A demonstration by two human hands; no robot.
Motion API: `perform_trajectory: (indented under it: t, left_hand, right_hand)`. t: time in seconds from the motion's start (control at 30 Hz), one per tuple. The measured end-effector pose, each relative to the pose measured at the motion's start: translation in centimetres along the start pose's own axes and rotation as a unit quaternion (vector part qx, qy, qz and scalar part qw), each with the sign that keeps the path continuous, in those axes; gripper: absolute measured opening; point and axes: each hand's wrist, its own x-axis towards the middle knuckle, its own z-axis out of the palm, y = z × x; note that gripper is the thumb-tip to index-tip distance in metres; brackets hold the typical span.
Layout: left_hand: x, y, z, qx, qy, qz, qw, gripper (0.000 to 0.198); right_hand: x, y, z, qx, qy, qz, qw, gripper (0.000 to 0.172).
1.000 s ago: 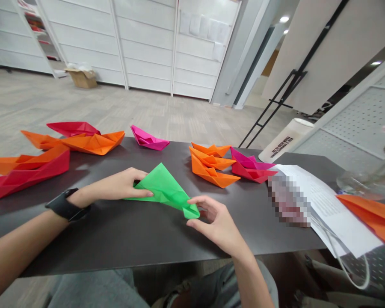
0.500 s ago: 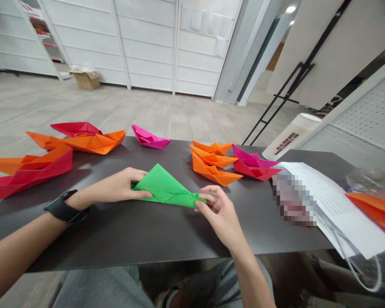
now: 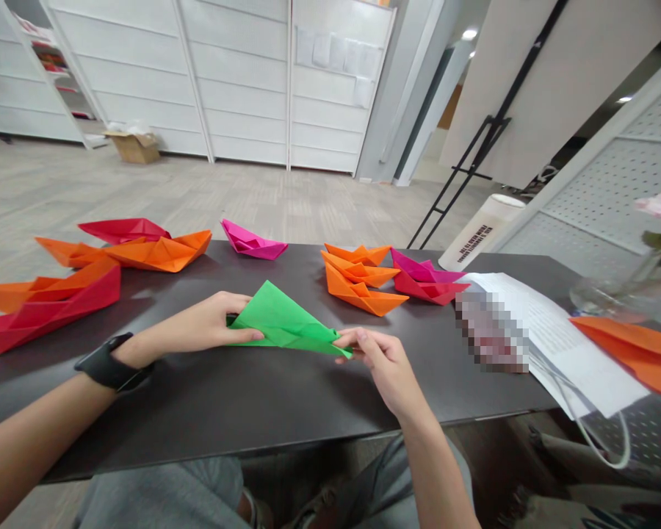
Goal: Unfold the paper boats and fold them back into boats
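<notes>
A folded sheet of green paper [image 3: 280, 319], triangular with a raised peak, is held between my two hands just above the dark table [image 3: 242, 411]. My left hand [image 3: 223, 319] grips its left end, thumb on the near face and the other fingers behind. At the pointed right corner, my right hand [image 3: 377, 360] pinches the paper between thumb and fingers. Beyond the hands lie a magenta paper boat [image 3: 254, 241] and several orange paper boats [image 3: 366, 300] grouped together. Beside that group are a magenta and a red paper boat [image 3: 427, 288].
More orange and red paper boats [image 3: 49, 305] sit at the left. On the right are printed sheets [image 3: 551, 338], a white cable [image 3: 620, 441], a white cylinder [image 3: 482, 231], another orange folded paper [image 3: 633, 353] and a glass vase [image 3: 600, 297] with a flower. One item is pixelated.
My right-hand fingers have shifted at the right corner of the green paper, with the index finger now over its edge. My left hand keeps its hold. The view has turned slightly right.
</notes>
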Motion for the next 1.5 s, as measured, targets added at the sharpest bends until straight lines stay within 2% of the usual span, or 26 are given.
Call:
perform_trajectory:
  t: [0.23, 0.37, 0.53, 0.8, 1.07, 1.23, 1.37, 1.43, 1.5]
  left_hand:
    - [-0.1, 0.4, 0.0, 0.003, 0.0, 0.008, 1.0, 0.027]
    - [-0.1, 0.3, 0.0, 0.004, -0.007, 0.012, 1.0, 0.028]
    - [0.0, 0.5, 0.0, -0.003, -0.007, 0.002, 1.0, 0.031]
    - [0.0, 0.5, 0.0, -0.01, -0.022, -0.015, 1.0, 0.031]
    - [0.0, 1.4, 0.3, -0.004, -0.05, -0.01, 0.999, 0.028]
    - [0.0, 1.2, 0.3, -0.001, -0.044, -0.01, 0.999, 0.029]
    - [0.0, 1.0, 0.2, -0.01, -0.04, -0.007, 0.999, 0.029]
    - [0.1, 0.9, 0.1, -0.008, -0.041, -0.005, 0.999, 0.028]
    - [0.1, 0.8, 0.2, -0.006, -0.044, -0.005, 0.999, 0.028]
  right_hand:
    - [0.2, -0.4, 0.1, 0.037, 0.019, 0.036, 0.998, 0.029]
    - [0.2, -0.7, 0.2, 0.066, 0.02, 0.05, 0.996, 0.033]
    - [0.3, -0.5, 0.1, 0.028, 0.015, 0.06, 0.998, 0.041]
    - [0.2, -0.7, 0.2, -0.009, -0.02, 0.058, 0.998, 0.021]
    - [0.5, 0.2, 0.2, -0.038, 0.011, 0.055, 0.998, 0.022]
    - [0.2, -0.1, 0.1, -0.093, -0.024, 0.029, 0.995, 0.013]
    - [0.1, -0.6, 0.0, -0.091, -0.051, 0.01, 0.994, 0.013]
    - [0.1, -0.6, 0.1, -0.077, -0.036, 0.027, 0.996, 0.013]
    - [0.2, -0.4, 0.2, -0.051, -0.02, 0.044, 0.998, 0.022]
